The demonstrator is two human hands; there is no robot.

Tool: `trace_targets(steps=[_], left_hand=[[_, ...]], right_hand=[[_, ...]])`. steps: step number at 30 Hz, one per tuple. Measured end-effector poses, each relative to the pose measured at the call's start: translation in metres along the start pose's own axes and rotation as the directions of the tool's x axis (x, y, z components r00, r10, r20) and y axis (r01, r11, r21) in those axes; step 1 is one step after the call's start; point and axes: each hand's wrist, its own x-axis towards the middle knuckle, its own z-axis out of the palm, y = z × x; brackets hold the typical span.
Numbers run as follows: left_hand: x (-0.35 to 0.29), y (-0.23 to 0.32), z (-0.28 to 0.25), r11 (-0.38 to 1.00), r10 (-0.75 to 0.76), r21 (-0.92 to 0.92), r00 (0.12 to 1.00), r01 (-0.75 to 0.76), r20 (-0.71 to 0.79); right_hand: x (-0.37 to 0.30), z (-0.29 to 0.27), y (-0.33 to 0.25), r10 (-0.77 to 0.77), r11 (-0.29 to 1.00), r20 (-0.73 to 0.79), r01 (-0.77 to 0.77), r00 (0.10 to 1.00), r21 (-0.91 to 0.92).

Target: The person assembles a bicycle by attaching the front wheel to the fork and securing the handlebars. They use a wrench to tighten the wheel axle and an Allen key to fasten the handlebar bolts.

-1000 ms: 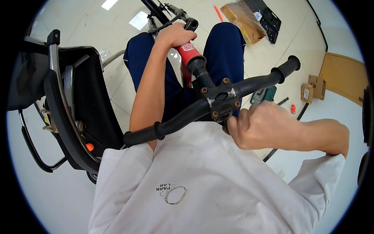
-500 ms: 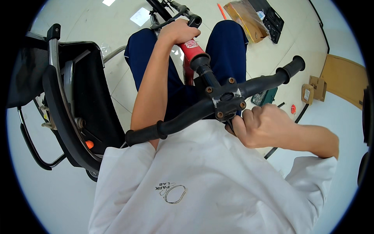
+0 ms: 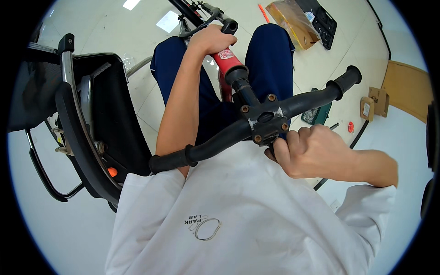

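Note:
A black handlebar [image 3: 220, 140] lies slantwise across my lap, clamped in a black stem [image 3: 266, 120] with rusty bolts at its corners. From the stem a red bike frame tube [image 3: 228, 62] runs away between my knees. My left hand [image 3: 211, 40] is wrapped round the far part of this tube, beside the metal fork parts. My right hand [image 3: 305, 153] is closed just below the stem's near right corner. A small dark piece [image 3: 271, 152] shows at its fingertips; the rest is hidden by the fingers, so its kind cannot be told.
A black chair [image 3: 103, 119] stands close on my left. On the floor at the far right lie a yellow plastic-wrapped box [image 3: 298, 27] and a black tool case [image 3: 324, 25]. A green tray [image 3: 323, 113] and small cardboard boxes [image 3: 378, 101] are at the right.
The whole view has shifted slightly. My right hand has turned a little at the stem; my left hand keeps its grip on the frame.

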Motion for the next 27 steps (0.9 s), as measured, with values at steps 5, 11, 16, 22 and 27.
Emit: trace_targets(steps=[5, 11, 16, 22, 27], left_hand=[[0.0, -0.004, 0.0, 1.0, -0.005, -0.013, 1.0, 0.005, 0.027], [-0.001, 0.005, -0.003, 0.999, 0.018, -0.032, 0.997, -0.016, 0.071], [-0.002, 0.011, -0.008, 0.998, -0.017, -0.062, 0.991, 0.025, 0.13], [0.001, 0.007, -0.004, 0.996, 0.013, -0.086, 0.994, -0.004, 0.111], [0.005, 0.0, -0.001, 0.999, 0.032, 0.002, 0.993, -0.032, 0.115]], right_hand=[[-0.004, 0.027, -0.03, 0.246, 0.968, -0.156, -0.233, 0.957, 0.097], [0.001, 0.046, -0.045, 0.44, 0.896, -0.3, -0.392, 0.846, 0.208], [-0.003, 0.045, -0.039, 0.443, 0.887, -0.318, -0.359, 0.839, 0.29], [-0.036, 0.037, -0.006, 0.322, 0.9, -0.111, -0.268, 0.94, 0.343], [-0.035, 0.038, -0.004, 0.321, 0.809, -0.104, -0.215, 0.941, 0.546]])
